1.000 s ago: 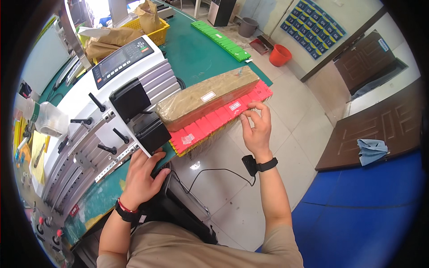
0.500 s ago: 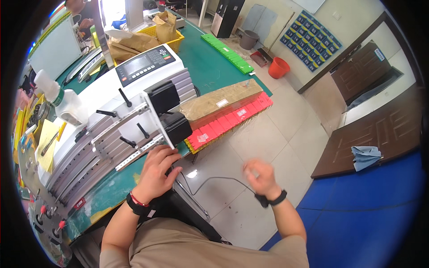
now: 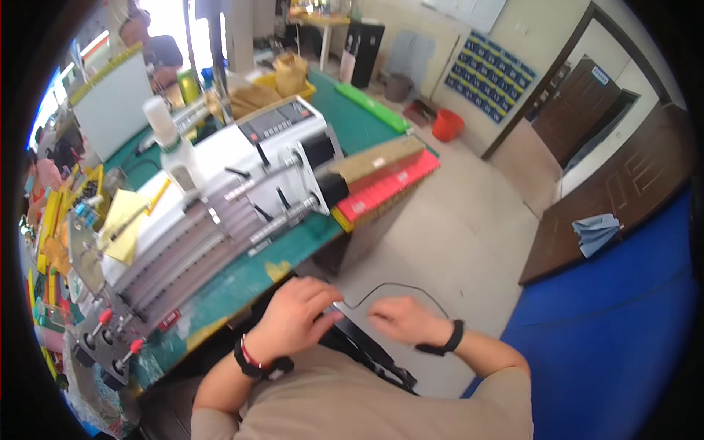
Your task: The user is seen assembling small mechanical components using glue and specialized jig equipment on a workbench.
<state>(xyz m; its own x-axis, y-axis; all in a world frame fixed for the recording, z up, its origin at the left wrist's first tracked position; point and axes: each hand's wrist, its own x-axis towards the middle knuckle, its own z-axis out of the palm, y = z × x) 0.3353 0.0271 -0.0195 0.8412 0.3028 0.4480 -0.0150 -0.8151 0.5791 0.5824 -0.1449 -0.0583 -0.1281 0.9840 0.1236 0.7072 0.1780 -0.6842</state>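
Observation:
My left hand (image 3: pixel 299 312) is in front of my body, with its fingers curled and thumb bent in. A thin black cable (image 3: pixel 400 285) runs from these fingertips in an arc to the black band (image 3: pixel 445 339) on my right wrist. What lies under the left fingers is partly hidden. Close by on the right, my right hand (image 3: pixel 403 318) is closed, fingers drawn together toward the left hand; anything in it is too blurred to make out. Both hands are off the green table, near its front edge. A red band and a black band circle my left wrist.
A white and grey machine (image 3: pixel 220 198) with rails and black levers covers much of the green table (image 3: pixel 257 282). A white bottle (image 3: pixel 176 158) stands on it. Red strips (image 3: pixel 389 185) lie along the right edge. Beyond are a red bucket (image 3: pixel 447 125) and a seated person (image 3: pixel 158 51).
My left hand has come away from the table edge beside the machine, the cable's end moving with it. My right hand has moved closer to the left. The view has shifted.

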